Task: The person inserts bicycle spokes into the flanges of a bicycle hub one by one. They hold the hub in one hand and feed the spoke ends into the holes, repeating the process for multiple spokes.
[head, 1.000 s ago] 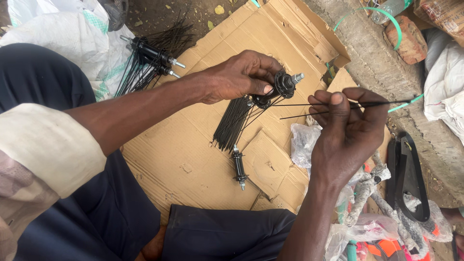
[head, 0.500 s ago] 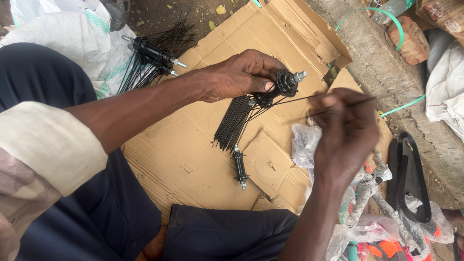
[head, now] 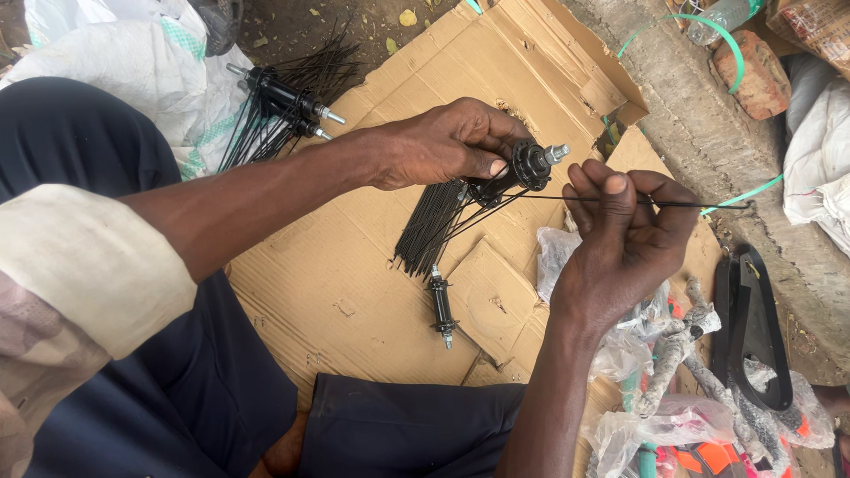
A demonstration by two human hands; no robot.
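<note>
My left hand (head: 443, 143) grips a black wheel hub (head: 531, 163) with a silver axle end, held above a flattened cardboard sheet (head: 354, 292). A fan of thin black spokes (head: 434, 226) hangs from the hub toward the cardboard. My right hand (head: 624, 239) pinches a single black spoke (head: 699, 204) between thumb and fingers; the spoke runs level from the hub out to the right. A second bare black hub (head: 441, 306) lies on the cardboard below the spokes.
Another hub laced with spokes (head: 282, 97) lies at the cardboard's top left, beside white sacks (head: 115, 62). Clear plastic bags (head: 655, 416) and a black strap (head: 753, 327) sit at the right. A concrete ledge (head: 708, 133) with a brick (head: 753, 75) and green strapping runs behind.
My right hand has dropped a little and turned, and now one spoke is drawn out level to the right. My left hand has kept the hub in place.
</note>
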